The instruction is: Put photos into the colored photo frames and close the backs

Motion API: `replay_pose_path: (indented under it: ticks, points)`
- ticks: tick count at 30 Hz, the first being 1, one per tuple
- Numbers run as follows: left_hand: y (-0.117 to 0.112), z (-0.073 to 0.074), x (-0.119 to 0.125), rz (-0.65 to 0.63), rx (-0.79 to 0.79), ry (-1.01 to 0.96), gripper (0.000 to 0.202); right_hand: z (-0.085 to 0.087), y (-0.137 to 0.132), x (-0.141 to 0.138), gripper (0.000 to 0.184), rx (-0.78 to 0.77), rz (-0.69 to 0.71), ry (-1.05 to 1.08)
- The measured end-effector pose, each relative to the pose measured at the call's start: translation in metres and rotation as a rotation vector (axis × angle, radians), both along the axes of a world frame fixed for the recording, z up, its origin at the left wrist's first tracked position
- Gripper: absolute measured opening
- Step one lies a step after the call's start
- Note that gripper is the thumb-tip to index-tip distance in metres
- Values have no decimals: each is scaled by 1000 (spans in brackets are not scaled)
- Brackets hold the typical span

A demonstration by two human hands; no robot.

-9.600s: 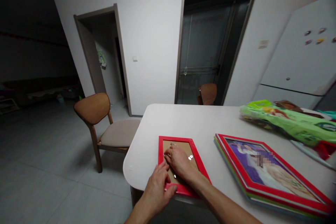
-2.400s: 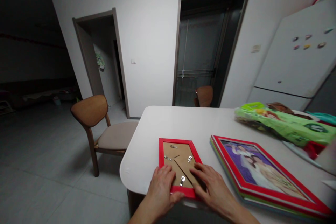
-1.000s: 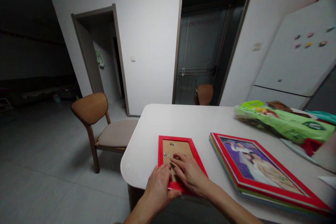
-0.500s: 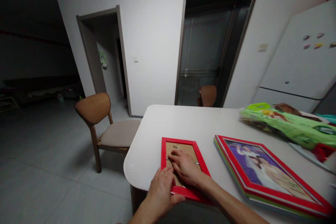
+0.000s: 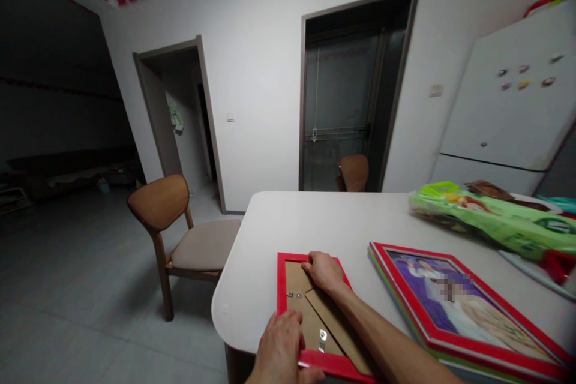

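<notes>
A small red photo frame lies face down near the front edge of the white table, its brown cardboard back and metal clips showing. My left hand rests on the frame's near left corner, fingers curled over the edge. Reaching across the back, my right hand has its fingers closed at the frame's far edge. What those fingers pinch is hidden.
A stack of larger red and green frames with a photo on top lies to the right. A green plastic bag sits at the back right. A wooden chair stands left of the table; a white fridge stands behind.
My right hand has moved from the middle of the cardboard back up to the frame's far edge. My left hand has stayed at the near left corner.
</notes>
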State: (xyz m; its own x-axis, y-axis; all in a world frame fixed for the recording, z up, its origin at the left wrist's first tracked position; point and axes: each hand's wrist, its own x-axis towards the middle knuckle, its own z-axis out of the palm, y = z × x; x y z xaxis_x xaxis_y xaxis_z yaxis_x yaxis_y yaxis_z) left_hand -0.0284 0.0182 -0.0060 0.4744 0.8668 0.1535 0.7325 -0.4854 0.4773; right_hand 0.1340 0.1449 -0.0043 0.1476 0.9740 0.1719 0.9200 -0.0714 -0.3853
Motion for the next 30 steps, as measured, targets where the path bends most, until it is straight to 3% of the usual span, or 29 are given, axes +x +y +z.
replay_pose_path:
  ticks: [7,13,19,23,27,30]
  points:
    - [0,-10,24,-99,41,15,58,2,-10,11,21,31,35,54]
    - [-1,-14,37,-101,-45,39,72,2,-10,10,20,2,-14,58]
    - [-2,-6,36,-65,-98,30,73,1,-2,3,20,30,-49,92]
    - [-5,-5,38,-70,-113,37,62,10,-6,8,25,88,-5,177]
    - [-7,2,31,-67,-57,-17,63,30,-27,31,31,183,74,287]
    - [-7,22,21,-52,4,-163,50,38,-57,49,30,285,23,620]
